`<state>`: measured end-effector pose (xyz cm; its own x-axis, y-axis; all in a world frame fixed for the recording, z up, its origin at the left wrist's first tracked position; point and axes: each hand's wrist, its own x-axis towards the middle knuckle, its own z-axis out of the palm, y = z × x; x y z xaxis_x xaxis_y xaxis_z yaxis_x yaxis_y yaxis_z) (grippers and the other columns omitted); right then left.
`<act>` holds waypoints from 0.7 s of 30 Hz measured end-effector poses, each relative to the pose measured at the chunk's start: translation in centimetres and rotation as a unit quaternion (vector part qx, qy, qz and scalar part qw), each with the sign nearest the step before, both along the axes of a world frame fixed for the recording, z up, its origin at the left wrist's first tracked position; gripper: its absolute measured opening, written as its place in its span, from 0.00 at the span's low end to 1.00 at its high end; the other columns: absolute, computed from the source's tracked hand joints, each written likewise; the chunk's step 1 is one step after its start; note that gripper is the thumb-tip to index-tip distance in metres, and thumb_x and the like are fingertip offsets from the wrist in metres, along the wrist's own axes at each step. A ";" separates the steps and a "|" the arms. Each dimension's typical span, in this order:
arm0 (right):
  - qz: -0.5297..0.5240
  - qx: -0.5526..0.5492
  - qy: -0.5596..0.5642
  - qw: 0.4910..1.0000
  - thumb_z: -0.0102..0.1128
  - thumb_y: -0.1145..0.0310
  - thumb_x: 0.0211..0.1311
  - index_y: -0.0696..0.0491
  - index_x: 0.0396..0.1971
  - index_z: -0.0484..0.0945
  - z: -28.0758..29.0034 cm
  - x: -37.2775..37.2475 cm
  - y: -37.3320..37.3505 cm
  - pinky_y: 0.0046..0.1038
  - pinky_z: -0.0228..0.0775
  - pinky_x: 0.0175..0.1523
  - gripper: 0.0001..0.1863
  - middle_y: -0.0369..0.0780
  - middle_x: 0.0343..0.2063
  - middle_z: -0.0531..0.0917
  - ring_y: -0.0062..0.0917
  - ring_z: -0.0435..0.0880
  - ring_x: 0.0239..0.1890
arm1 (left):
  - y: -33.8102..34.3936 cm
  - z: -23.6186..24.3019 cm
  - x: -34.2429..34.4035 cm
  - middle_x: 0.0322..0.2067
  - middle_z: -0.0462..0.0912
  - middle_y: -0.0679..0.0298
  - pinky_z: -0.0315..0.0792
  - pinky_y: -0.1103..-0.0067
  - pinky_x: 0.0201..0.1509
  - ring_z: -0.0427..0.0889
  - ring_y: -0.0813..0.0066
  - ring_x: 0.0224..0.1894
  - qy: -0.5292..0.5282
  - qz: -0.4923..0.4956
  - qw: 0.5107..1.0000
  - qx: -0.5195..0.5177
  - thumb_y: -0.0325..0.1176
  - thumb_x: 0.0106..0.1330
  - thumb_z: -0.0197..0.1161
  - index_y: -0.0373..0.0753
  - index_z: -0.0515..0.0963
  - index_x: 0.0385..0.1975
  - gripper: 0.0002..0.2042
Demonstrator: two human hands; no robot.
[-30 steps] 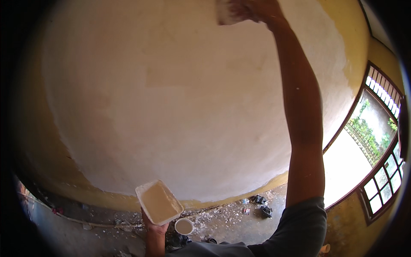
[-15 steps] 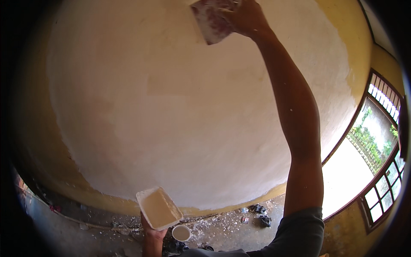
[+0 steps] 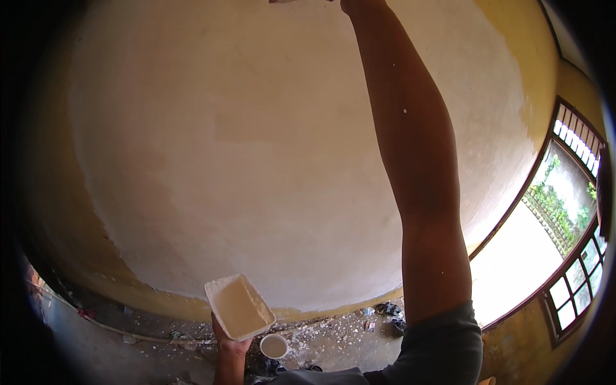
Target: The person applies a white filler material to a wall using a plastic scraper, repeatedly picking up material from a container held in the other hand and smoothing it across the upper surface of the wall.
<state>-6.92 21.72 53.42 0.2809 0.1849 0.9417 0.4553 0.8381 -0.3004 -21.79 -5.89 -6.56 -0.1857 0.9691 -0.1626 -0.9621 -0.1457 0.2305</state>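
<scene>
A white rectangular plastic tub (image 3: 216, 304) with a smooth cream-coloured paste (image 3: 242, 308) inside rests tilted in my left hand (image 3: 232, 342), which grips it from below near the lower edge of the view. My right arm (image 3: 417, 167) stretches up across the wall. Only the base of my right hand (image 3: 349, 6) shows at the top edge; its fingers are cut off. Beside it a thin strip of the flat spreader (image 3: 299, 2) is visible against the wall (image 3: 256, 160), which carries a broad whitish coat with yellow paint around its border.
Below the tub stands a round white bucket (image 3: 274, 346) of pale liquid. White crumbs litter the grey floor (image 3: 346, 350), with black plastic bags (image 3: 389, 309) near the wall's foot. At the right are an open doorway (image 3: 513, 263) and a paned window (image 3: 577, 282).
My right hand and the spreader have moved up and leftward, mostly out of the picture. The arm has swung left with them. The tub in my left hand has hardly shifted.
</scene>
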 end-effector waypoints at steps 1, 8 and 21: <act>-0.001 -0.044 0.003 0.999 0.62 0.69 0.55 0.61 0.41 0.80 -0.6 1.0 0.6 0.36 0.80 0.38 0.15 0.50 0.34 0.86 0.38 0.87 0.36 | 0.0 0.7 0.3 0.47 0.83 0.62 0.78 0.62 0.55 0.83 0.61 0.50 -0.003 0.000 1.000 0.009 0.50 0.74 0.48 0.42 0.76 0.54 0.21; 0.163 -0.082 0.134 0.974 0.63 0.69 0.65 0.59 0.37 0.75 -14.2 22.4 -1.8 0.19 0.63 0.21 0.09 0.40 0.26 0.82 0.19 0.76 0.20 | -0.1 0.1 1.5 0.51 0.82 0.62 0.77 0.60 0.58 0.81 0.61 0.54 0.003 -0.007 0.999 0.032 0.51 0.75 0.47 0.43 0.74 0.58 0.22; 0.195 -0.213 -0.278 0.916 0.68 0.74 0.50 0.46 0.34 0.89 -51.6 14.4 -17.3 0.54 0.53 0.73 0.10 0.38 0.50 0.86 0.45 0.71 0.67 | 4.5 -0.3 7.5 0.57 0.78 0.58 0.75 0.55 0.62 0.79 0.57 0.58 0.019 -0.091 0.992 0.082 0.50 0.75 0.47 0.41 0.69 0.64 0.25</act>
<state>7.47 4.45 1.84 -0.3859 0.5535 0.7380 0.3283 0.8300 -0.4509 -14.26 -1.37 -6.83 -0.0072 1.0000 0.0039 -0.9671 -0.0080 0.2541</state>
